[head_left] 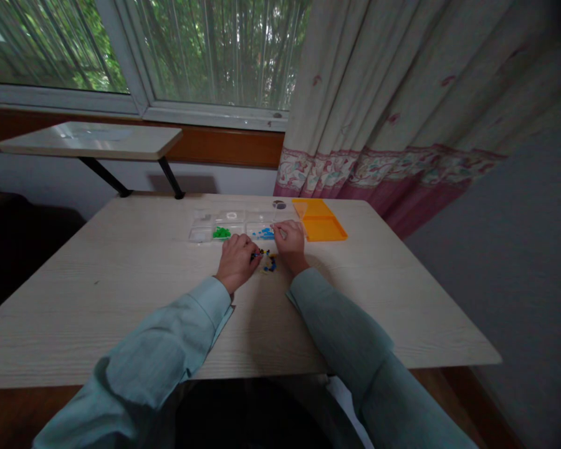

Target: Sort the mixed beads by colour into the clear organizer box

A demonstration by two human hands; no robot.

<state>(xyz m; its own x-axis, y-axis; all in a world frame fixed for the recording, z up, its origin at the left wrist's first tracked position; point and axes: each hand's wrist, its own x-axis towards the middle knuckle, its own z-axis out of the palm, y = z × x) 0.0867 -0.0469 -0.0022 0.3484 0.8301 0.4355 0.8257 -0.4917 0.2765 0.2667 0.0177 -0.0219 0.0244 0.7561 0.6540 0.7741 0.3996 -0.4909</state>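
Note:
My left hand (pixel 237 260) is closed, fingertips pinched on one end of a short strand of small beads (pixel 272 264). Dark blue, black and yellow pieces show in the strand, and its free part curves over the tabletop between my hands. My right hand (pixel 290 241) has its thumb and finger pinched together at the right end of a clear compartment tray (pixel 197 219). Whatever that pinch holds is too small to make out. Light blue pieces (pixel 263 234) lie in the front compartment beside it, and bright green pieces (pixel 221 232) fill another compartment farther left.
An orange open case (pixel 325 228) lies right of the tray. Behind them is a round dark spot (pixel 279 204) on the wooden table (pixel 144 299). A raised shelf (pixel 93 140) on black legs stands at the back left, and a curtain (pixel 355 125) hangs behind.

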